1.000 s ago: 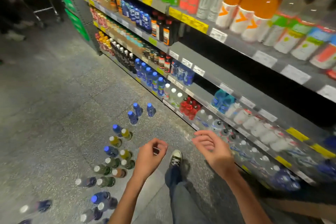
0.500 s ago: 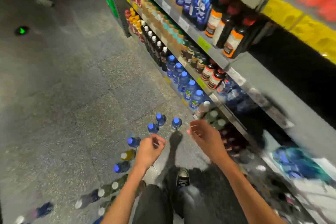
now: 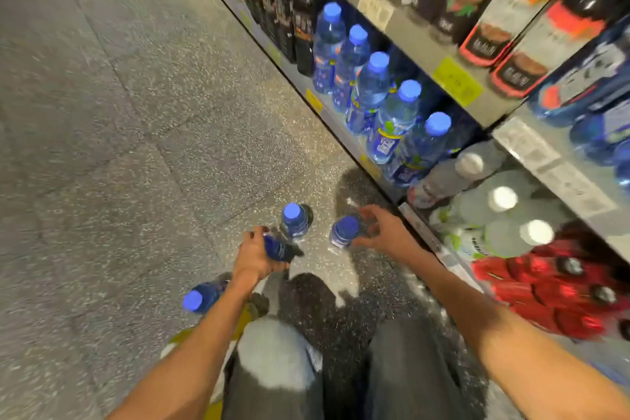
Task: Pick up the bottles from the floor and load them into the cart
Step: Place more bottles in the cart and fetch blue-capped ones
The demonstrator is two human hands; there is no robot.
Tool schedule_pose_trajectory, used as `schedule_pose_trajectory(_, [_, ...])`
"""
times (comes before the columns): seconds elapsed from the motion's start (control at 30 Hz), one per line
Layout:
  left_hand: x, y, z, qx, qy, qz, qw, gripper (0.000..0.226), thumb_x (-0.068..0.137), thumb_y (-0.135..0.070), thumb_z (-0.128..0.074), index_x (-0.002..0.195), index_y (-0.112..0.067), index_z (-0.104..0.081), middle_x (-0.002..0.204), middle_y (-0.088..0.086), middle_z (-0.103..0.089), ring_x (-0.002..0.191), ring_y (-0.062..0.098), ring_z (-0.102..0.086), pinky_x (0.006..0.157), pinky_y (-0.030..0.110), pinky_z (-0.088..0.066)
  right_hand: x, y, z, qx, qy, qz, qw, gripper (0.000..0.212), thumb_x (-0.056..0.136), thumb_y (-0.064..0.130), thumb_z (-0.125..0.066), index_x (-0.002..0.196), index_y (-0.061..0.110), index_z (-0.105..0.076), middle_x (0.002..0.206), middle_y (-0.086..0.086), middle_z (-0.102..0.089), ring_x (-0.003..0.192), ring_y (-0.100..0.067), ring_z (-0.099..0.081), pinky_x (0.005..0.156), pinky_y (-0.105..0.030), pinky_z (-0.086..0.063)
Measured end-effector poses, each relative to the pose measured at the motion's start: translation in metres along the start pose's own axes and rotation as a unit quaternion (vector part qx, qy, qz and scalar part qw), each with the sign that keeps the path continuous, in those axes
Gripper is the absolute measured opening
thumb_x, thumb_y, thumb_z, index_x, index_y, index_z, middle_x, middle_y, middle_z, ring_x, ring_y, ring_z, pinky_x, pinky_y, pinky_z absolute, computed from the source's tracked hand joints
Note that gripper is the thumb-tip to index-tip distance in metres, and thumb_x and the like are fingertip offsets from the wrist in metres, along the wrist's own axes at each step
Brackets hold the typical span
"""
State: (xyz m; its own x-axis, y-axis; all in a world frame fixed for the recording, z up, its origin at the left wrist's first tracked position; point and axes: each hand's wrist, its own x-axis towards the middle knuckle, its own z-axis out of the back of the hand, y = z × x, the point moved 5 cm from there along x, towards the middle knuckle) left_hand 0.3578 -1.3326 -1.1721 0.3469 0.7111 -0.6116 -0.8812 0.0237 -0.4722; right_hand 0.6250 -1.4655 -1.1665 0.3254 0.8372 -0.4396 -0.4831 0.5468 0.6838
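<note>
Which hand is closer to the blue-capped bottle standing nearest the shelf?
Right. The right hand reaches around that bottle, fingers spread beside it. The left hand is farther left, gripping another blue bottle.

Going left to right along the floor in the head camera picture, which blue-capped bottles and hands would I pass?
Blue-capped bottle near the left forearm → left hand gripping a dark blue bottle → upright clear blue-capped bottle → second upright blue-capped bottle → right hand reaching for it.

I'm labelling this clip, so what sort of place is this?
Most likely a shop's drinks aisle: shelves packed with rows of bottled drinks, yellow price tags along the shelf edges, and a speckled hard floor.
</note>
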Motion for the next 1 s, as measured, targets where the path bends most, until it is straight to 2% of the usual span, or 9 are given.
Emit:
schedule_pose_trajectory(0.1, [0.036,0.027,-0.021,-0.009,-0.018,-0.026,0.999,0.089,0.053,-0.016,-0.097,0.13,-0.01,-0.052,0.125,0.013,-0.057,0.113,0.032,-0.058,0.095,0.032,-0.044,0.032,-0.032,-0.032,0.008,0.024,0.01,1.0,0.096,0.066,0.032,-0.094,0.146,0.016,-0.043,0.134,0.006,-0.049,0.116,-0.011,-0.051,0.095,-0.027,-0.043])
schedule_pose_trajectory(0.2, [0.05,0.032,-0.024,-0.032,-0.052,-0.045,0.997,0.064,0.057,-0.006,-0.09,0.113,-0.011,-0.061,0.098,0.004,-0.064,0.088,0.023,-0.062,0.075,0.025,-0.042,0.05,-0.045,-0.052,0.012,0.006,0.038,0.999,0.091,0.064,0.027,-0.095,0.141,0.014,-0.05,0.142,-0.003,-0.054,0.127,-0.013,-0.05,0.107,-0.025,-0.038])
schedule_pose_trajectory(0.3, [0.049,0.026,-0.019,-0.02,-0.06,-0.068,0.996,0.052,0.057,-0.004,-0.088,0.102,-0.01,-0.063,0.09,0.003,-0.067,0.08,0.02,-0.062,0.069,0.022,-0.039,0.049,-0.048,-0.058,0.02,-0.035,0.022,0.999,0.076,0.065,0.026,-0.095,0.132,0.015,-0.061,0.122,-0.005,-0.07,0.113,-0.019,-0.065,0.101,-0.037,-0.05])
schedule_pose_trajectory(0.4, [0.03,0.017,-0.005,-0.004,-0.047,-0.072,0.996,0.056,0.055,-0.004,-0.09,0.103,-0.01,-0.063,0.091,0.003,-0.069,0.08,0.019,-0.063,0.069,0.02,-0.041,0.021,-0.031,-0.043,0.046,-0.066,0.007,0.997,0.065,0.068,0.021,-0.093,0.126,0.019,-0.063,0.112,-0.003,-0.073,0.103,-0.018,-0.069,0.092,-0.031,-0.053])
schedule_pose_trajectory(0.5, [-0.013,-0.01,0.02,-0.009,-0.027,-0.079,0.996,0.056,0.055,-0.002,-0.091,0.104,-0.009,-0.064,0.092,0.0,-0.068,0.081,0.014,-0.061,0.069,0.011,-0.039,-0.032,0.004,-0.006,0.09,-0.104,0.012,0.99,0.052,0.071,0.027,-0.09,0.116,0.036,-0.064,0.104,0.016,-0.072,0.096,-0.002,-0.067,0.089,-0.023,-0.053])
schedule_pose_trajectory(0.57, [-0.053,-0.039,0.045,-0.019,-0.021,-0.086,0.996,0.056,0.056,-0.001,-0.09,0.104,-0.009,-0.065,0.092,-0.001,-0.069,0.081,0.012,-0.062,0.071,0.017,-0.047,-0.077,0.038,0.028,0.11,-0.127,0.014,0.986,0.053,0.071,0.032,-0.089,0.114,0.046,-0.061,0.103,0.029,-0.067,0.096,0.012,-0.064,0.087,-0.01,-0.049])
schedule_pose_trajectory(0.67, [-0.121,-0.091,0.086,0.002,-0.004,-0.112,0.994,0.053,0.061,-0.009,-0.089,0.108,-0.013,-0.065,0.093,-0.001,-0.068,0.082,0.013,-0.061,0.077,0.028,-0.054,-0.146,0.091,0.083,0.124,-0.152,-0.012,0.981,0.058,0.068,0.021,-0.092,0.119,0.032,-0.066,0.105,0.023,-0.07,0.096,0.015,-0.063,0.085,-0.006,-0.046])
schedule_pose_trajectory(0.8, [-0.225,-0.181,0.149,0.03,0.037,-0.141,0.989,0.062,0.061,-0.009,-0.089,0.117,-0.017,-0.064,0.102,0.0,-0.069,0.084,0.01,-0.057,0.067,0.012,-0.039,-0.247,0.167,0.158,0.151,-0.187,-0.053,0.969,0.061,0.064,0.023,-0.095,0.117,0.032,-0.066,0.099,0.022,-0.071,0.091,0.017,-0.063,0.079,-0.004,-0.044])
schedule_pose_trajectory(1.0, [-0.372,-0.294,0.223,0.004,0.079,-0.232,0.969,0.05,0.06,-0.011,-0.089,0.101,-0.024,-0.064,0.1,-0.002,-0.066,0.084,0.013,-0.065,0.071,0.012,-0.049,-0.419,0.271,0.252,0.182,-0.285,-0.106,0.935,0.064,0.062,0.03,-0.095,0.12,0.03,-0.069,0.103,0.016,-0.075,0.096,0.002,-0.069,0.084,-0.017,-0.055])
